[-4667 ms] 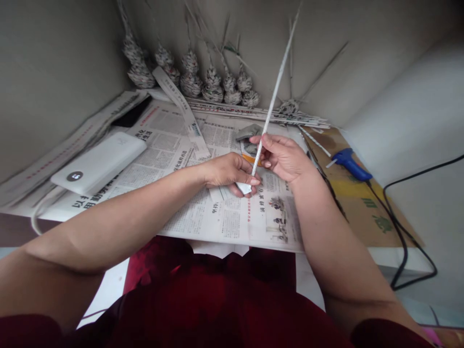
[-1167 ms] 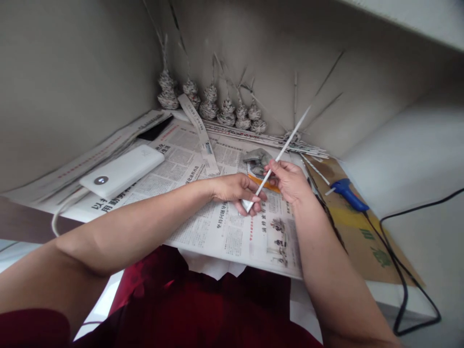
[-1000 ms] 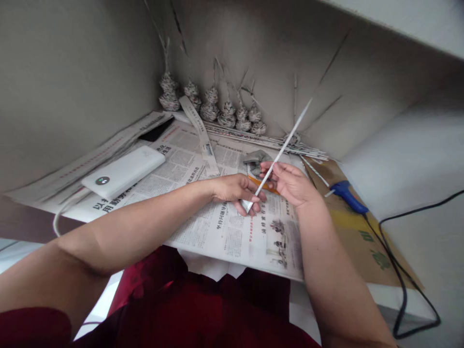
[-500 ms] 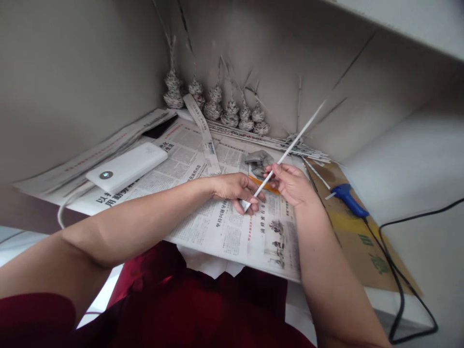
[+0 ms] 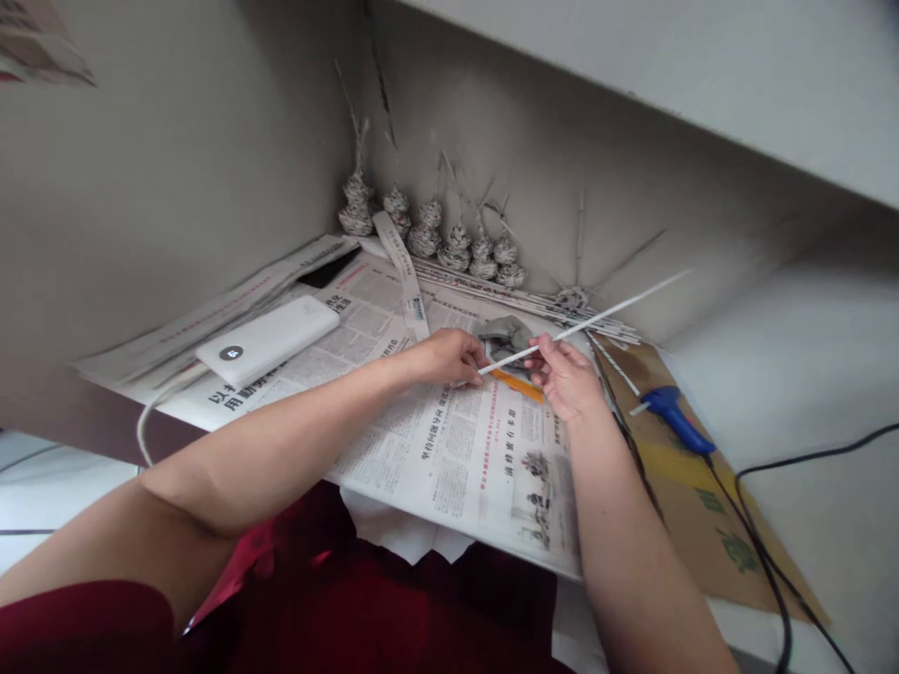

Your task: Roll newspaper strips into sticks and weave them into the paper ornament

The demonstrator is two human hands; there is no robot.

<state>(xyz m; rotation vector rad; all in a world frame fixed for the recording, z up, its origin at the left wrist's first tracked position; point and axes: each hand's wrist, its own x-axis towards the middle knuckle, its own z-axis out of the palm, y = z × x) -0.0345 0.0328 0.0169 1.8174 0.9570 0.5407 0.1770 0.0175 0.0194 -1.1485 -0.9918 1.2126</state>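
Over newspaper [image 5: 400, 440] spread on the counter [image 5: 744, 623], the left hand [image 5: 449, 357] pinches a stick [image 5: 618, 306] near its low end, fingertips partly hidden; the grip of the right hand [image 5: 570, 382], closed lightly part-way along, seemingly steadies its rightward slant.

A paper rod [image 5: 618, 307] is slanting above the newspaper [image 5: 456, 468], a power bank [image 5: 273, 339] is lying on its left part, paper gourds [image 5: 425, 234] are standing along the far wall [image 5: 540, 159], and a glue gun [image 5: 678, 419] is resting on cardboard [image 5: 695, 529] at right.
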